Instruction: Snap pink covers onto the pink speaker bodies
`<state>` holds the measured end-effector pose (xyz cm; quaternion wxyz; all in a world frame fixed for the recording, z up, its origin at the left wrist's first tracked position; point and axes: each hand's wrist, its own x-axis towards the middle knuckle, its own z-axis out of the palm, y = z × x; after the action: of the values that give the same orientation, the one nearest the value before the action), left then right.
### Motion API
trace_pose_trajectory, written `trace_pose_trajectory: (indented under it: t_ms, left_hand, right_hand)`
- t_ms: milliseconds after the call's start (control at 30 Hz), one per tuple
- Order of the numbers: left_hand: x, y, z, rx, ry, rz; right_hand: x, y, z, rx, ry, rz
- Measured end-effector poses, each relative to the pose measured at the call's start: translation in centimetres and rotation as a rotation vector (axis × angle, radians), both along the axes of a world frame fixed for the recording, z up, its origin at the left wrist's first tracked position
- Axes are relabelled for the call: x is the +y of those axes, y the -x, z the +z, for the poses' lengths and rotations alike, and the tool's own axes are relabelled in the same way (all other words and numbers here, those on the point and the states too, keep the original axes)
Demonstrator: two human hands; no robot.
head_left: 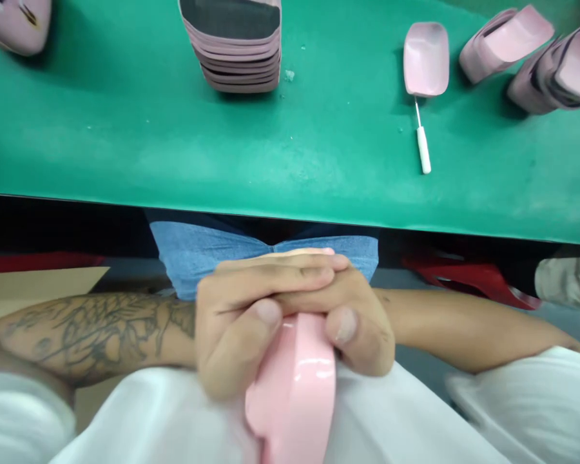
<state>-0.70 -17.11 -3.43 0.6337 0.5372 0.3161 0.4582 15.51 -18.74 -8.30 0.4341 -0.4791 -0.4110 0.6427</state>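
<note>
- The glossy pink piece (pixel 299 393) lies nearest my eyes, in front of my white shirt (pixel 164 419), its near end cut off by the bottom of the view.
- My left hand (pixel 232 309) and right hand (pixel 362 316) are clamped around its far end, left fingers lapped over right, a thumb to each side. I judge that this overlap keeps the piece steady and centred; my fingers hide the covered end.
- Just beyond my knuckles is blue denim (pixel 193 251), then the near edge of the green worktop (pixel 174 161); the pink piece is on my side of that edge.
- Ahead, slightly left, stands a stack of dark-faced pink pieces (pixel 239 58), probably nested to save room.
- To the right, a white-handled tool (pixel 424 151) points its thin shaft at a pink cup (pixel 426 59), the handle towards me, which would suit an easy reach.
- Farther right stand two pink stacks (pixel 495 55), near each other.
- A pink case (pixel 22 26) sits in the far left corner, partly out of view.
</note>
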Motion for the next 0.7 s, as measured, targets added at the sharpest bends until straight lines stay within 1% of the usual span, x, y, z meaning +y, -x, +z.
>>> trace_pose_trajectory:
  t_ms: [33,67,100,167,200,233,300,367,433,533,633,700]
  left_hand:
    - [0.5,-0.1,-0.5,-0.03,-0.005,-0.036]
    - [0.9,-0.2,-1.0,-0.057,0.028,-0.045]
    - [1.4,-0.3,-1.7,-0.07,0.107,-0.023]
    - [2.2,-0.6,-3.0,-0.069,0.296,0.076]
    - [2.6,-0.7,-3.6,-0.061,0.329,0.101]
    - [3.0,-0.7,-4.2,-0.038,0.283,0.096]
    - [4.0,-0.6,-5.1,0.064,0.106,0.042]
    - [5.2,-0.3,-5.4,0.176,-0.038,0.026]
    - [6.3,0.2,-5.3,0.24,-0.109,0.061]
    - [7.4,1.1,-4.7,0.279,-0.186,0.11]
    - [7.8,1.8,-4.2,0.239,-0.262,0.128]
    - [8.0,1.8,-4.0,0.179,-0.272,0.11]
  right_hand:
    - [0.5,0.0,-0.1,0.047,0.048,-0.052]
    - [1.1,0.0,0.0,0.086,0.083,-0.094]
    - [1.8,-0.2,0.1,0.123,0.111,-0.128]
    - [3.5,-0.6,0.5,0.179,0.139,-0.202]
    - [4.5,-0.9,0.6,0.197,0.131,-0.261]
    - [5.6,-1.2,0.8,0.215,0.116,-0.34]
    - [7.7,-1.4,1.0,0.253,0.073,-0.529]
    - [9.3,-1.1,1.3,0.252,0.004,-0.648]
    - [10.1,-0.4,1.7,0.215,-0.044,-0.689]
    - [10.2,0.5,2.3,0.127,-0.097,-0.715]
    - [9.9,0.8,3.0,0.096,-0.177,-0.706]
    - [10.0,1.1,3.2,0.095,-0.244,-0.695]
